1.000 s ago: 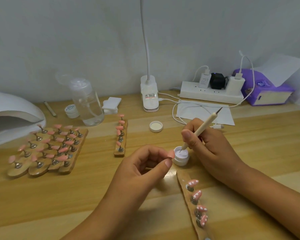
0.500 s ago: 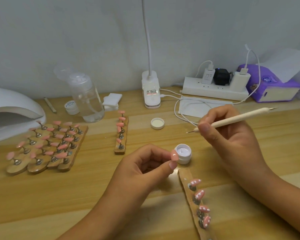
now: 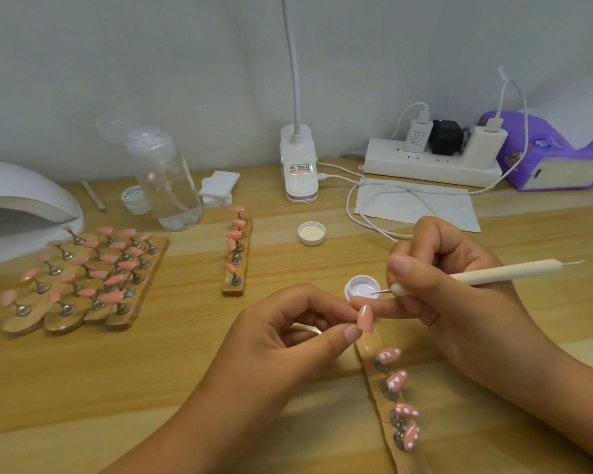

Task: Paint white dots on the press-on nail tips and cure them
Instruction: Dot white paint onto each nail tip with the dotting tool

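Note:
My left hand (image 3: 281,340) pinches a plain pink nail tip (image 3: 365,318) between thumb and forefinger, near the table's middle. My right hand (image 3: 449,292) holds a cream dotting pen (image 3: 493,272); its thin metal point lies over the open white paint pot (image 3: 362,289), just above the held tip. Below them a wooden strip (image 3: 374,366) carries several pink tips with white dots (image 3: 397,380). A second strip (image 3: 237,254) of plain pink tips stands further back. The white curing lamp (image 3: 21,206) sits at the far left.
A cluster of wooden strips with plain pink tips (image 3: 86,278) lies at left. Behind are a clear pump bottle (image 3: 165,186), small jar (image 3: 134,198), cotton pads (image 3: 218,186), the pot's lid (image 3: 311,233), lamp base (image 3: 298,169), power strip (image 3: 432,162), cables, paper sheet (image 3: 418,208) and purple tissue pack (image 3: 541,155).
My right hand lifted the pen out of the pot, swung it level, then brought its point back down to the pot beside the held tip. My left hand kept its pinch.

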{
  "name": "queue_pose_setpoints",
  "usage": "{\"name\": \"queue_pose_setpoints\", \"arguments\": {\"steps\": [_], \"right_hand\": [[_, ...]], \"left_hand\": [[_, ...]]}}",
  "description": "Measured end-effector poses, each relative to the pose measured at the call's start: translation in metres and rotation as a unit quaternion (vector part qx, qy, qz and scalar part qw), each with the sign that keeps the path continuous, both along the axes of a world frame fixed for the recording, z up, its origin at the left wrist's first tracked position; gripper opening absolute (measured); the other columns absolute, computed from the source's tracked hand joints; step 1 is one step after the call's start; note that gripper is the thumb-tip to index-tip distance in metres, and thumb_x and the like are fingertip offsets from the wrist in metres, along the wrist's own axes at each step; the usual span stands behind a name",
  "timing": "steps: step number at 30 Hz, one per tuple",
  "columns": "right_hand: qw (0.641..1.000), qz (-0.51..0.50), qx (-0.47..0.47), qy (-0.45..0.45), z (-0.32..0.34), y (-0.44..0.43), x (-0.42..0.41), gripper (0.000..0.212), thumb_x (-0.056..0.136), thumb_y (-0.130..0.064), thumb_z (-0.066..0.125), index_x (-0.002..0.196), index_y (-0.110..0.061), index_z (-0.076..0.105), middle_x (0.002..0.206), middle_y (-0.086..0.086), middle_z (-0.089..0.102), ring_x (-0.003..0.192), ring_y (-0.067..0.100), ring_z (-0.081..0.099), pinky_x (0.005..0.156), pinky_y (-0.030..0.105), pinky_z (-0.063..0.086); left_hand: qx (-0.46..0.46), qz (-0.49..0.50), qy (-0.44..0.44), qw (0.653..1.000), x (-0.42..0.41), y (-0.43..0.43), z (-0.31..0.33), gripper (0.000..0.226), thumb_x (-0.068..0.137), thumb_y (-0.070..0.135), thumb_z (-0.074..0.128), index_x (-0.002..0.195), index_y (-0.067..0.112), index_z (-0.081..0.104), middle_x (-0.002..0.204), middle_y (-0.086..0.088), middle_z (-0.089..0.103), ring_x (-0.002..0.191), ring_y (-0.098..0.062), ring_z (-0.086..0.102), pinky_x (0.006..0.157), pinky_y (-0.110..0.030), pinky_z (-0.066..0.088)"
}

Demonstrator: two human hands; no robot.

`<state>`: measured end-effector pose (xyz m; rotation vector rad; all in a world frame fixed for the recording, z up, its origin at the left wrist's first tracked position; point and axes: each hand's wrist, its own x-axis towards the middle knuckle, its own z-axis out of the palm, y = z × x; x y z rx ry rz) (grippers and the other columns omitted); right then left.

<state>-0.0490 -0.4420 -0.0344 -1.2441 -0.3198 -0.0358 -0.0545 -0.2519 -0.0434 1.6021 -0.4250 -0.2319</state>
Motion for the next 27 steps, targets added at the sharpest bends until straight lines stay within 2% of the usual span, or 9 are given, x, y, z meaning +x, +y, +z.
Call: {"name": "queue_pose_setpoints", "arguments": {"steps": [4, 10, 16, 20, 24, 27], "right_hand": [[1.0, 0.018, -0.002, 0.003, 0.0003, 0.0007, -0.0007, 0.021, 0.075, -0.016, 0.067, 0.062, -0.019, 0.051, 0.062, -0.004, 0.054, 0.052, 0.003, 0.056, 0.061, 0.031, 0.058], [0.999, 0.017, -0.028, 0.007, -0.0002, 0.0004, -0.0005, 0.02, 0.072, -0.018, 0.069, 0.062, -0.02, 0.052, 0.064, -0.004, 0.054, 0.054, 0.001, 0.054, 0.06, 0.027, 0.056], [0.999, 0.024, -0.031, 0.001, -0.0015, -0.0005, 0.0001, 0.019, 0.074, -0.018, 0.068, 0.063, -0.021, 0.052, 0.064, -0.004, 0.055, 0.054, 0.001, 0.055, 0.059, 0.025, 0.056], [0.999, 0.033, -0.034, -0.012, -0.0013, -0.0002, 0.0006, 0.02, 0.076, -0.015, 0.067, 0.063, -0.022, 0.053, 0.063, -0.007, 0.056, 0.055, 0.0, 0.057, 0.057, 0.018, 0.052], [0.999, 0.03, -0.028, -0.005, -0.0017, -0.0008, 0.0007, 0.019, 0.075, -0.017, 0.067, 0.063, -0.022, 0.053, 0.063, -0.007, 0.055, 0.054, 0.0, 0.055, 0.059, 0.022, 0.055], [0.999, 0.034, -0.035, -0.009, -0.0014, -0.0003, 0.0005, 0.02, 0.076, -0.016, 0.067, 0.063, -0.022, 0.053, 0.063, -0.007, 0.055, 0.054, 0.0, 0.056, 0.058, 0.02, 0.053]], "left_hand": [[0.0, 0.003, 0.004, 1.0, -0.0006, -0.0006, -0.0003, 0.007, 0.071, 0.028, 0.077, 0.077, 0.027, 0.074, 0.086, -0.007, 0.07, 0.075, -0.017, 0.057, 0.065, -0.022, 0.044], [0.001, 0.003, 0.002, 1.0, -0.0005, -0.0005, -0.0007, 0.008, 0.07, 0.028, 0.078, 0.076, 0.027, 0.074, 0.088, 0.0, 0.073, 0.079, -0.012, 0.061, 0.068, -0.021, 0.047], [0.005, 0.001, 0.005, 1.0, -0.0007, -0.0007, -0.0011, 0.008, 0.07, 0.028, 0.078, 0.077, 0.027, 0.073, 0.089, -0.005, 0.073, 0.075, -0.013, 0.058, 0.067, -0.025, 0.045], [0.002, 0.001, 0.003, 1.0, -0.0002, -0.001, -0.0011, 0.008, 0.069, 0.027, 0.077, 0.077, 0.027, 0.073, 0.088, -0.007, 0.072, 0.075, -0.015, 0.058, 0.069, -0.027, 0.045], [0.003, 0.002, 0.002, 1.0, -0.0004, -0.0009, -0.0016, 0.008, 0.069, 0.027, 0.077, 0.077, 0.027, 0.074, 0.088, -0.007, 0.071, 0.074, -0.016, 0.056, 0.067, -0.026, 0.044], [0.003, -0.002, 0.0, 1.0, 0.0, -0.0006, -0.002, 0.009, 0.071, 0.027, 0.078, 0.078, 0.026, 0.074, 0.089, -0.006, 0.072, 0.075, -0.016, 0.056, 0.068, -0.028, 0.044]]}}
